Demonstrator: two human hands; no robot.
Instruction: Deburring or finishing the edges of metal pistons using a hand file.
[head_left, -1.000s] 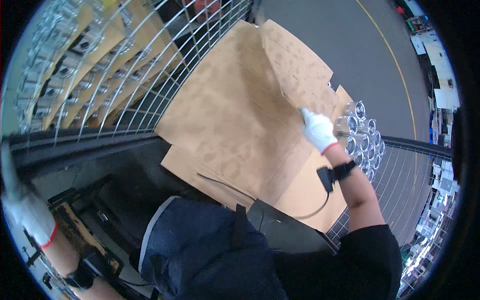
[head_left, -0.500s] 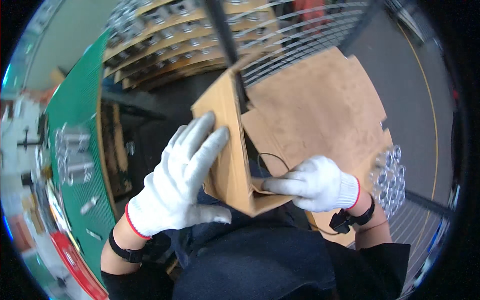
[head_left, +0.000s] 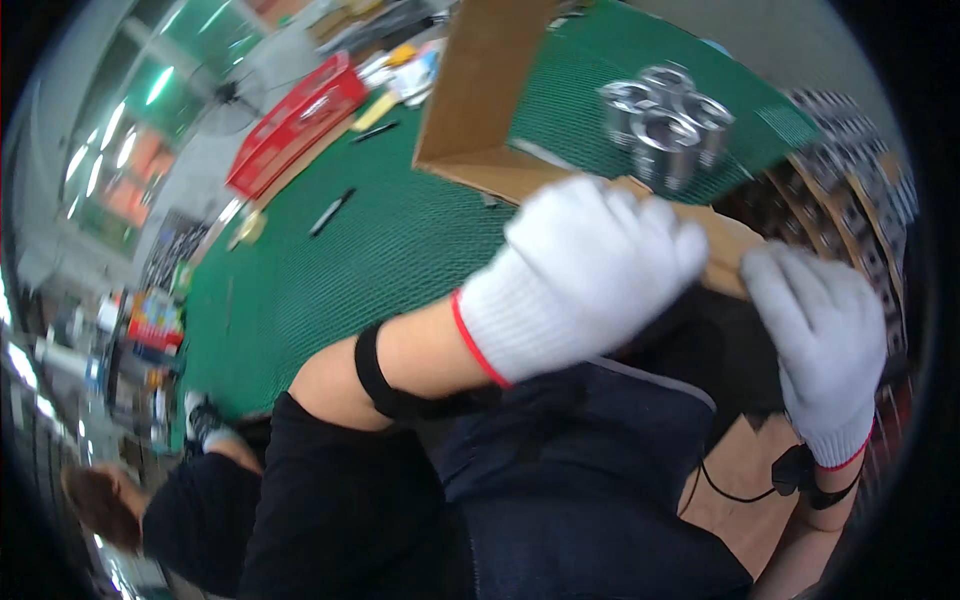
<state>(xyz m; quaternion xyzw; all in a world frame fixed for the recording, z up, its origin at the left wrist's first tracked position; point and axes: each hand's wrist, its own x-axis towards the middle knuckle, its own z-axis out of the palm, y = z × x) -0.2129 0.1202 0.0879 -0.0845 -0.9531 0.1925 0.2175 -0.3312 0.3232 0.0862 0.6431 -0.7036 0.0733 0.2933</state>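
Observation:
A folded cardboard piece (head_left: 725, 245) spans between my two white-gloved hands at the near edge of the green-covered table (head_left: 420, 240). One of its panels (head_left: 480, 90) stands up on the far left side, over the table. My left hand (head_left: 600, 265), slightly blurred, is closed at the cardboard's near edge, and its fingertips are partly hidden. To the right, my right hand (head_left: 820, 330) grips the other end, fingers laid over the top. Just beyond the cardboard stand several shiny metal cylinders (head_left: 665, 145) in a tight group.
A red bin (head_left: 300, 120) sits at the table's far left, and a black marker (head_left: 332, 212) and a pen (head_left: 375, 131) lie nearer. Layered metal parts on cardboard (head_left: 840, 230) are stacked at the right. Another person (head_left: 195, 510) is at the lower left.
My view has swung left from the wire rack and flat cardboard sheet to the green table. The folded cardboard has come along in my hands. My left hand has gone from spread to closed.

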